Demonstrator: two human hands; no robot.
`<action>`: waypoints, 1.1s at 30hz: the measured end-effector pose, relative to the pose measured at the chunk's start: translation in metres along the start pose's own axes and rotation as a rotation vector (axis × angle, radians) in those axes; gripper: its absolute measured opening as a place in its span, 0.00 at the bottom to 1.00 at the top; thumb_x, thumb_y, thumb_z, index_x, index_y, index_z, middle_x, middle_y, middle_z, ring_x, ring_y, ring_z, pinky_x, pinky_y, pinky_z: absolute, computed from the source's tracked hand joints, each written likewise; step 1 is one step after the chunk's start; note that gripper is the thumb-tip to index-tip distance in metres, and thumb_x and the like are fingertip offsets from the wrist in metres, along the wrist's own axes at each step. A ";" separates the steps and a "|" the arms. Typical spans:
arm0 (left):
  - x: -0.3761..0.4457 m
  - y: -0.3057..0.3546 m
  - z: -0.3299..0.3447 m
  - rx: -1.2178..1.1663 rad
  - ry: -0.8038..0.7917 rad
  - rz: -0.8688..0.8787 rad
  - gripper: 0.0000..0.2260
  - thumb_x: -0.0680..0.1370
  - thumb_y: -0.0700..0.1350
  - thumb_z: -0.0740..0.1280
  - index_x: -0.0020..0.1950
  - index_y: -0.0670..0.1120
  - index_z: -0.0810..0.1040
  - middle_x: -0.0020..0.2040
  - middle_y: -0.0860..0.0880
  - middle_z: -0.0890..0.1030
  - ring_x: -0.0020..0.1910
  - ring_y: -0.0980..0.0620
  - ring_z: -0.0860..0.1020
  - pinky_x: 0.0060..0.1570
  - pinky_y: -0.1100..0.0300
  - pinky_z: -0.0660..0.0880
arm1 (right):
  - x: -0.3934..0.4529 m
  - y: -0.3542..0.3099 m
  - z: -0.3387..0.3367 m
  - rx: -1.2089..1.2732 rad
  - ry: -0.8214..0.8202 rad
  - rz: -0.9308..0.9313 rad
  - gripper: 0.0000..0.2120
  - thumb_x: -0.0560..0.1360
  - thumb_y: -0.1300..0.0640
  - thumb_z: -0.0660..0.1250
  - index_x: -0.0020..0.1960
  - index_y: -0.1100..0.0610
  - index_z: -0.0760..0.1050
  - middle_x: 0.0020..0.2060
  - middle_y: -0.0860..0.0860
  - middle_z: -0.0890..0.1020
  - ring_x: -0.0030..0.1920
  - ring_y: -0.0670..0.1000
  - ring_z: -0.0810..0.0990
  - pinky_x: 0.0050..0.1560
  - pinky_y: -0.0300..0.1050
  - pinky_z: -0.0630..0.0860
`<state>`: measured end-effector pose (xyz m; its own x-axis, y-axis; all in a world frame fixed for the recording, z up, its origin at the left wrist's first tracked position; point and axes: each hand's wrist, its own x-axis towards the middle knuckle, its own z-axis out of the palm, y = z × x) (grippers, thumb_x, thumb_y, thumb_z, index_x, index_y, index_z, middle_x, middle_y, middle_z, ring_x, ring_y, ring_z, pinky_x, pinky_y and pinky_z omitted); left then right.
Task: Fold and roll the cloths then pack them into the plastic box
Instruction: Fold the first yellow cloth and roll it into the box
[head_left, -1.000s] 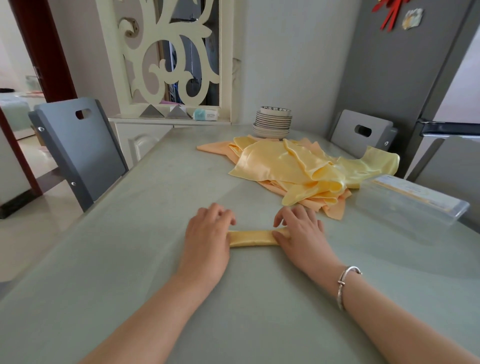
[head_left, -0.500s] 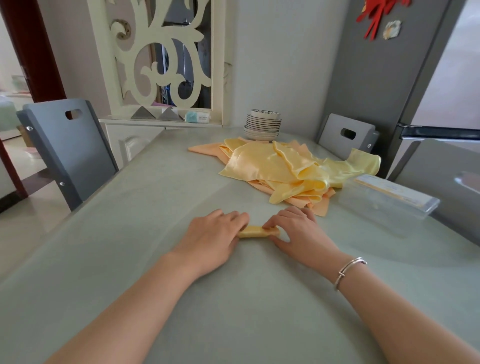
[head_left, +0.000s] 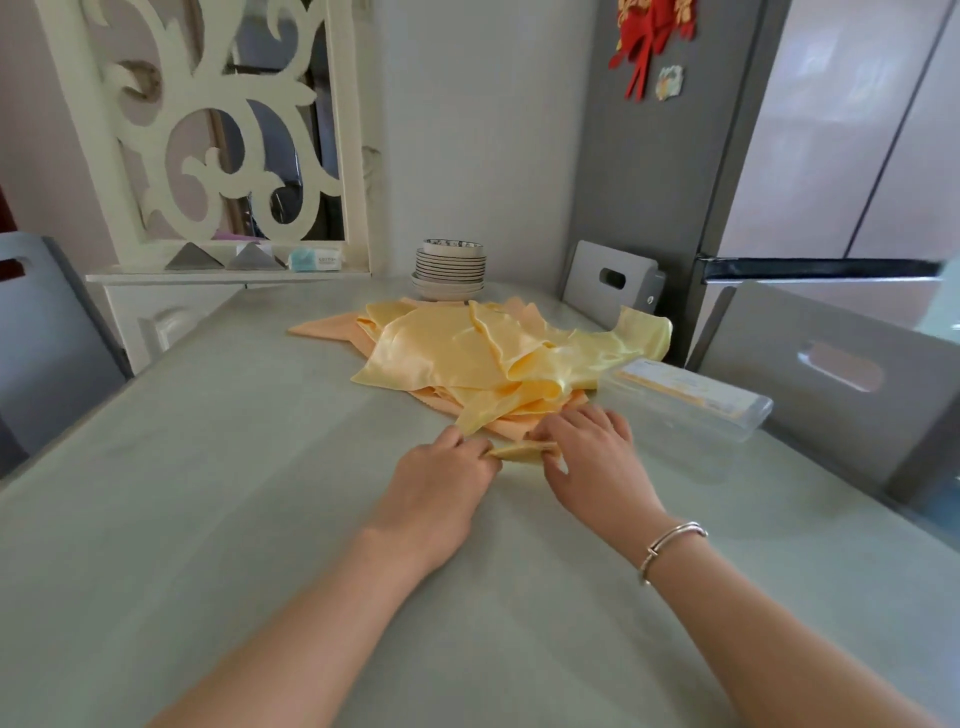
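Observation:
A small yellow rolled cloth (head_left: 521, 450) lies on the pale green table (head_left: 260, 467) between my two hands. My left hand (head_left: 441, 480) pinches its left end with curled fingers. My right hand (head_left: 592, 457) covers and grips its right end, a silver bracelet on that wrist. Just behind the hands is a loose pile of yellow and orange cloths (head_left: 483, 358). A clear plastic box (head_left: 685, 410) with a yellow-labelled lid sits to the right of the pile, close to my right hand.
A stack of bowls and plates (head_left: 449, 270) stands at the table's far end. Grey chairs stand at the left (head_left: 47, 332), far right (head_left: 608, 286) and near right (head_left: 841, 379). A grey fridge (head_left: 727, 156) rises behind.
The roll has grown shorter and both hands have come closer together around it, moving forward and right toward the cloth pile. The view has shifted right.

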<state>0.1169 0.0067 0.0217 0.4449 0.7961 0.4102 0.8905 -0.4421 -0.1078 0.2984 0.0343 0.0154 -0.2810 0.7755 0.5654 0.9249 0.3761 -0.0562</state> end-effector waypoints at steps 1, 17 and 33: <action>0.010 0.008 0.003 -0.043 0.037 -0.022 0.20 0.76 0.36 0.58 0.65 0.52 0.72 0.64 0.57 0.70 0.62 0.51 0.67 0.46 0.57 0.71 | -0.002 0.012 -0.003 -0.007 0.008 0.026 0.15 0.69 0.58 0.67 0.55 0.51 0.75 0.52 0.47 0.78 0.59 0.53 0.72 0.60 0.48 0.65; 0.059 0.046 0.048 -0.726 0.504 -0.447 0.11 0.74 0.36 0.67 0.54 0.48 0.80 0.53 0.54 0.80 0.54 0.52 0.78 0.53 0.61 0.71 | -0.012 0.099 -0.032 -0.151 0.004 0.292 0.18 0.75 0.47 0.64 0.64 0.49 0.69 0.59 0.47 0.72 0.62 0.52 0.69 0.72 0.51 0.53; 0.057 0.034 0.054 -0.887 0.228 -0.489 0.42 0.57 0.76 0.65 0.61 0.50 0.77 0.57 0.53 0.78 0.59 0.52 0.74 0.63 0.49 0.69 | -0.021 0.063 -0.037 -0.021 0.376 -0.212 0.10 0.73 0.49 0.69 0.50 0.53 0.82 0.40 0.46 0.80 0.39 0.48 0.81 0.31 0.45 0.77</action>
<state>0.1775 0.0593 -0.0072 -0.0567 0.9142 0.4012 0.5373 -0.3108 0.7841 0.3723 0.0233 0.0302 -0.3563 0.4417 0.8234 0.8629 0.4936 0.1086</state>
